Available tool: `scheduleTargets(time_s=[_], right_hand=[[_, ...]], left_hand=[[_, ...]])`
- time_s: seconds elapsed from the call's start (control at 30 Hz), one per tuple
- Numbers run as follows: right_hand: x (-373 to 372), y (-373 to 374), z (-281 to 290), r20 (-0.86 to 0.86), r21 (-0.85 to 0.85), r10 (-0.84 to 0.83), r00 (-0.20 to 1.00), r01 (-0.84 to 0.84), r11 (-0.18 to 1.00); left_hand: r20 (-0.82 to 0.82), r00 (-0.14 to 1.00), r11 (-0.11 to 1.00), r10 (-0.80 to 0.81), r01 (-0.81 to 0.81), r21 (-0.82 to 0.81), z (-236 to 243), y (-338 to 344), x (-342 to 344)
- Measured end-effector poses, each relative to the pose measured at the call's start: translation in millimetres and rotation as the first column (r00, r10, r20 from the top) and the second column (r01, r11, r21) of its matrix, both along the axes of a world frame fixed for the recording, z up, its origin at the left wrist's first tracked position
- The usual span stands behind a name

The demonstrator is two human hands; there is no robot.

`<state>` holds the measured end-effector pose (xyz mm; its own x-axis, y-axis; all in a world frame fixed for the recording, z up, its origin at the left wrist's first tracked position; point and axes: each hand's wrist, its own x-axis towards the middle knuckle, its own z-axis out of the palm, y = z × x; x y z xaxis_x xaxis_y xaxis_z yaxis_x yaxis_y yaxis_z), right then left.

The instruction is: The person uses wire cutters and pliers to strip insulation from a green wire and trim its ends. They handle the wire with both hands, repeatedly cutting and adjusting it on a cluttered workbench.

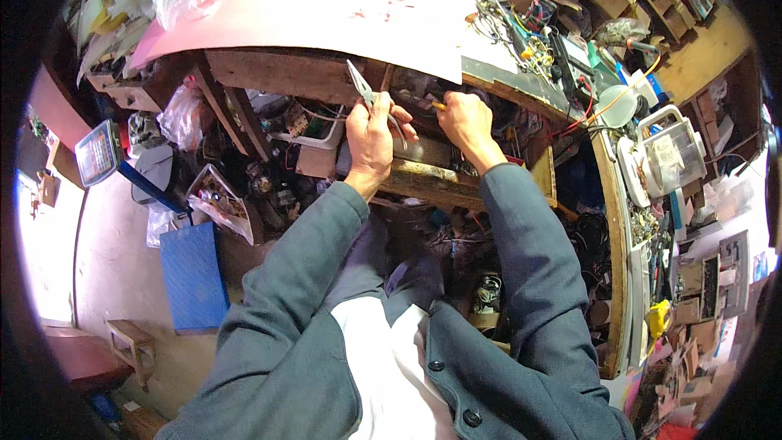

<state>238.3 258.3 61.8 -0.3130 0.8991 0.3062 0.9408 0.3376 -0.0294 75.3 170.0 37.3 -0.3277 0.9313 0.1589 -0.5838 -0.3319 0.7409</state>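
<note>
My left hand (371,140) is closed around a pair of long-nose pliers (361,83), whose grey jaws point up and away from me. One curved handle end shows below its fingers. To the right, my right hand (467,124) is a closed fist on a small yellow-handled tool (439,105); its kind is mostly hidden by the fingers. Both hands are above an open wooden drawer (436,178) full of jumbled parts, just under the front edge of the workbench. The two hands are a little apart.
A pink-white sheet (285,12) covers the bench top. Cables and tools crowd its right end, near a clear plastic container (674,155). On the left stand a platform scale with a blue plate (194,277), a bin of scraps (221,205) and a small wooden stool (132,346).
</note>
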Motion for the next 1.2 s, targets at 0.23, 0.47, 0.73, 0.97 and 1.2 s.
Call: scheduleTargets(time_s=[0.23, 0.47, 0.73, 0.97, 1.2], right_hand=[[12.0, -57.5, 38.0, -0.527, 0.078, 0.099, 0.844, -0.068, 0.995], [1.6, -124.0, 40.6, -0.980, -0.080, -0.024, 0.197, -0.284, 0.955], [-28.0, -176.6, 10.4, -0.965, -0.170, -0.244, -0.094, -0.482, 0.859], [-26.3, -183.3, -5.3, -0.801, -0.327, -0.590, -0.104, -0.749, 0.576], [-28.0, -188.9, -2.4, -0.849, -0.414, -0.527, 0.044, -0.676, 0.610]], left_hand=[[-0.079, 0.987, 0.990, -0.142, 0.142, -0.007, 3.7, -9.2, -5.8], [0.112, 0.956, 0.956, -0.273, 0.282, -0.078, 15.2, -76.5, -3.9], [-0.016, 0.967, 0.953, -0.254, 0.248, -0.173, 15.2, -115.1, -14.1], [-0.152, 0.972, 0.965, -0.179, 0.144, -0.218, 20.0, -138.5, -34.3], [-0.344, 0.924, 0.963, -0.165, 0.077, -0.257, 11.9, -144.2, -49.1]])
